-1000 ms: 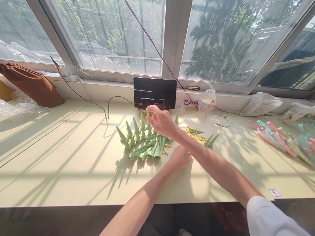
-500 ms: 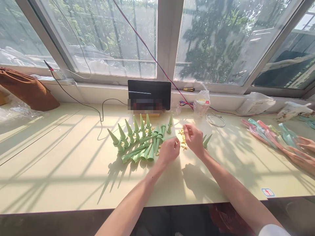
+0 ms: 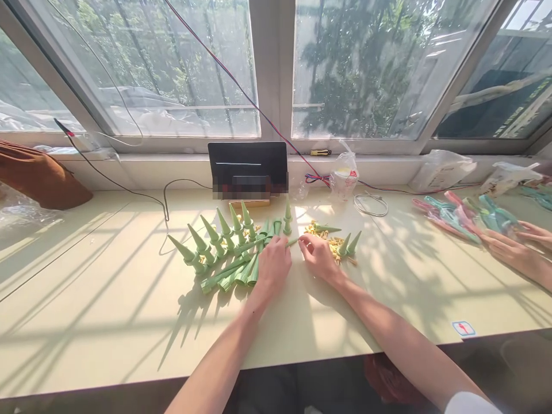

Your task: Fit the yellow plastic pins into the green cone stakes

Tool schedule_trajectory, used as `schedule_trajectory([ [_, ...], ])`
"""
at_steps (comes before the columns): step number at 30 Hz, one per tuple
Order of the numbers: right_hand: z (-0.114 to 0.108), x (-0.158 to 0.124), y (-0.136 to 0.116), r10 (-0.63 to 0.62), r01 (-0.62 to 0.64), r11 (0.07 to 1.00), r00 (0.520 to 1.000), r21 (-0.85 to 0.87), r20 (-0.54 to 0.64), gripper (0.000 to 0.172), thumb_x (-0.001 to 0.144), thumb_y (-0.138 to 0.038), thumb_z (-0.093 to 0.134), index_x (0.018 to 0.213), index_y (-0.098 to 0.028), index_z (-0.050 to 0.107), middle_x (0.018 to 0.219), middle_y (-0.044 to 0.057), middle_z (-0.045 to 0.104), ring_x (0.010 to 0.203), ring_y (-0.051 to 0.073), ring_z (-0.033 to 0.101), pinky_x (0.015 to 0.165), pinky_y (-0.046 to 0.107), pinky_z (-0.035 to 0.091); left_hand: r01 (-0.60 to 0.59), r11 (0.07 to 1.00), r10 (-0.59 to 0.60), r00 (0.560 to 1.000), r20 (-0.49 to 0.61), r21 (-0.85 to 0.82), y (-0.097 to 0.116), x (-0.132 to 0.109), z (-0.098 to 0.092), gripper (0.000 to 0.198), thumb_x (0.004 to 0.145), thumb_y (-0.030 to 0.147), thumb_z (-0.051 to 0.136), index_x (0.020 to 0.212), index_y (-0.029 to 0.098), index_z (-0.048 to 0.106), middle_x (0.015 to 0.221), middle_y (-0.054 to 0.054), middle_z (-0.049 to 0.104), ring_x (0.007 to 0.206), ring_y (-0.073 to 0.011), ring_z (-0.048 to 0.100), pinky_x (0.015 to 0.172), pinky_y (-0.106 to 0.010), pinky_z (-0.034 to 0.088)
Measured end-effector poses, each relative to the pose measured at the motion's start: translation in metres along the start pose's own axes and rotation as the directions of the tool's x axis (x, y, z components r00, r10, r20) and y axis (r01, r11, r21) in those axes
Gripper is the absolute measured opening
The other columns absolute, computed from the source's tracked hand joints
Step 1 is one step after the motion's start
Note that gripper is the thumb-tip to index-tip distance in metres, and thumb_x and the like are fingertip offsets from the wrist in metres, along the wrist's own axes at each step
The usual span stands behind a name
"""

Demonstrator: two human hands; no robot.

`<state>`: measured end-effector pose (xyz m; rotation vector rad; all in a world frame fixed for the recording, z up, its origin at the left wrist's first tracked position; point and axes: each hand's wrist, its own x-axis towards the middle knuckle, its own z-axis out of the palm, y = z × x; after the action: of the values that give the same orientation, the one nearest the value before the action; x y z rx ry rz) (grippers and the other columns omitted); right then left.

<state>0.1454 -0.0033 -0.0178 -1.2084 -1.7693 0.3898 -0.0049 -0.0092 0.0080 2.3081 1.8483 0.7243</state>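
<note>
My left hand [image 3: 275, 260] is closed around a slim green plastic cone [image 3: 293, 242], whose tip points right. Close to that tip, my right hand [image 3: 318, 256] has thumb and fingers pinched together; whatever is between them is too small to make out. Left of my hands, several green spiked pieces [image 3: 211, 230] stand in a slanting row, and more green cones [image 3: 224, 275] lie in a heap. One spiked piece [image 3: 287, 219] stands alone behind the left hand. Small yellow pegs [image 3: 336, 248] lie scattered beyond my right hand, with two green spiked pieces [image 3: 354, 244] among them.
A dark tablet [image 3: 248, 164] leans at the back near the window. Behind my right hand are a bagged cup [image 3: 344, 178] and a coiled cable [image 3: 371, 205]. At the right, another person's hands [image 3: 509, 250] handle pink and teal plastic pieces [image 3: 466, 213].
My right hand has come left and nearer to me, from the yellow pegs to the cone's tip. The left hand still holds the cone. The whole view has shifted slightly.
</note>
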Motion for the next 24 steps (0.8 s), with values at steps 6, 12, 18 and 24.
schedule_trajectory([
  [6, 0.0013, 0.0001, 0.0036, 0.040, -0.041, 0.998, 0.999, 0.044, 0.021, 0.018, 0.093, -0.027, 0.049, 0.086, -0.019, 0.063, 0.068, 0.001, 0.060, 0.059, 0.015, 0.054, 0.060, 0.025, 0.042, -0.014, 1.000, 0.014, 1.000, 0.022, -0.027, -0.0003, 0.0018, -0.0005, 0.018, 0.092, 0.015, 0.048, 0.093, 0.019, 0.065, 0.092, -0.007, 0.066, 0.080, -0.0207, 0.065, 0.067, -0.028, 0.041],
  [12, 0.0006, 0.0003, 0.0060, 0.043, -0.045, 0.997, 0.999, 0.069, 0.032, 0.018, 0.092, -0.027, 0.048, 0.084, -0.018, 0.062, 0.067, 0.000, 0.058, 0.059, 0.014, 0.053, 0.060, 0.025, 0.041, 0.042, 0.999, -0.043, 0.997, 0.062, 0.015, -0.0015, 0.0019, -0.0016, 0.022, 0.091, 0.017, 0.050, 0.108, 0.019, 0.064, 0.108, -0.010, 0.064, 0.085, -0.0227, 0.067, 0.066, -0.028, 0.042],
  [18, -0.0003, -0.0010, 0.0051, 0.045, -0.048, 0.997, 0.997, 0.059, 0.055, 0.018, 0.092, -0.026, 0.048, 0.082, -0.019, 0.061, 0.061, -0.002, 0.054, 0.055, 0.013, 0.049, 0.057, 0.025, 0.037, 0.039, 0.996, -0.051, 0.988, 0.146, 0.080, -0.0011, -0.0001, -0.0003, 0.020, 0.091, 0.019, 0.049, 0.105, 0.018, 0.064, 0.096, -0.010, 0.064, 0.081, -0.0240, 0.066, 0.061, -0.028, 0.039],
  [24, 0.0001, -0.0021, 0.0047, 0.060, -0.063, 0.997, 0.996, 0.054, 0.066, 0.018, 0.091, -0.027, 0.049, 0.082, -0.019, 0.062, 0.059, -0.002, 0.054, 0.053, 0.014, 0.050, 0.056, 0.025, 0.038, 0.055, 0.996, -0.066, 0.984, 0.167, 0.068, -0.0006, 0.0003, 0.0009, 0.018, 0.091, 0.022, 0.050, 0.100, 0.016, 0.065, 0.098, -0.011, 0.065, 0.083, -0.0245, 0.066, 0.063, -0.029, 0.041],
])
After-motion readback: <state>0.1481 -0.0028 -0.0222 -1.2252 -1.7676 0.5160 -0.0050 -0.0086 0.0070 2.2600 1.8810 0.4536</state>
